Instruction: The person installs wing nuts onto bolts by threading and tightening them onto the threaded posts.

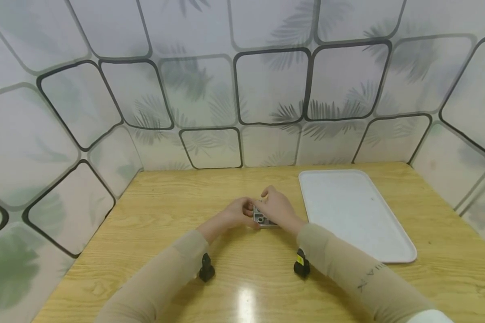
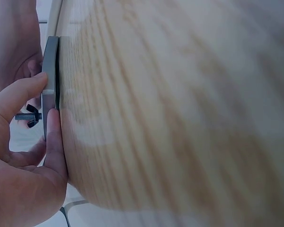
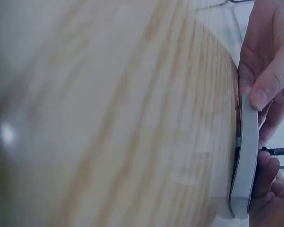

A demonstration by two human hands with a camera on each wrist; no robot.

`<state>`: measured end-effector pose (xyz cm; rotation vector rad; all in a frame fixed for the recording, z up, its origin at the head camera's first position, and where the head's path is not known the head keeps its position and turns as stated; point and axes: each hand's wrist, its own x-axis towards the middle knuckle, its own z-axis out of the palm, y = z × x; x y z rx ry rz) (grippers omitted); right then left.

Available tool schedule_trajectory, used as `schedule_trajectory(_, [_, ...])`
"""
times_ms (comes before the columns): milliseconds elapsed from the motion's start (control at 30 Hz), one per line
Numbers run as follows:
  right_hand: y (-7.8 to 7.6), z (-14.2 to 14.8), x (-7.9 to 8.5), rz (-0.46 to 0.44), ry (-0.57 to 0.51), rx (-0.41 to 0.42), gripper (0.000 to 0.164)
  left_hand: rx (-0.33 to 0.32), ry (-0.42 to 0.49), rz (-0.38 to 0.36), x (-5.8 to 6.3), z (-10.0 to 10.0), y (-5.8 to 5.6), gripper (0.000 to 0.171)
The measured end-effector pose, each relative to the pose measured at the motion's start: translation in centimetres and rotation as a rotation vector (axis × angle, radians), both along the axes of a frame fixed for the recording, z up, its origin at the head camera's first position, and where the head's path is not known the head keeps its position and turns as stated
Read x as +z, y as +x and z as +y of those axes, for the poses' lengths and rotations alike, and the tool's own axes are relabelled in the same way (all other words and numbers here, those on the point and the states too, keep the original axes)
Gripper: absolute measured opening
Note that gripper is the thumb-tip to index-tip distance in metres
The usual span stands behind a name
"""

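A grey metal plate (image 1: 262,219) with recesses on its upper face lies on the table between both hands. My left hand (image 1: 237,212) grips its left side, with the thumb against the edge in the left wrist view. From the plate rises a threaded bolt (image 2: 22,116) carrying a black wing nut (image 2: 33,116). My right hand (image 1: 277,207) reaches over the plate's far part, thumb and forefinger bent close to the left hand. In the right wrist view, its curled fingers (image 3: 270,172) sit beside the bolt. What its fingertips touch is hidden.
A white tray (image 1: 351,211) lies on the wooden table (image 1: 178,193) to the right, close to the right forearm. Patterned cloth walls (image 1: 271,89) enclose the back and sides. A black camera mount (image 1: 206,268) is strapped under each wrist.
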<state>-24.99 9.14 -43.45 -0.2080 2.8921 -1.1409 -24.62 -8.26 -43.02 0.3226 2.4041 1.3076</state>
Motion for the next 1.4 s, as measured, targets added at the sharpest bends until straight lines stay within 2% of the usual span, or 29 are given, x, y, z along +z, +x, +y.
schedule_trajectory(200, [0.0,0.9,-0.2,-0.026,-0.196,0.064,0.031,0.008,0.013,0.006,-0.2,0.2,-0.1,0.078])
schedule_trajectory(400, [-0.3,1.5,-0.7,-0.036,-0.279,0.123,0.036,-0.005,0.005,0.017,-0.2,0.1,-0.1,0.079])
schedule_trajectory(867, [-0.5,1.5,-0.9,-0.004,-0.172,0.157,0.038,-0.015,0.006,0.008,-0.5,0.0,-0.5,0.076])
schedule_trajectory(1200, [-0.6,1.2,-1.0,0.004,-0.097,0.146,0.018,-0.026,0.002,0.026,-0.7,0.0,-0.5,0.074])
schedule_trajectory(1400, [-0.7,1.2,-0.9,0.006,-0.089,0.141,0.015,-0.022,0.011,0.011,-0.8,0.0,-0.6,0.074])
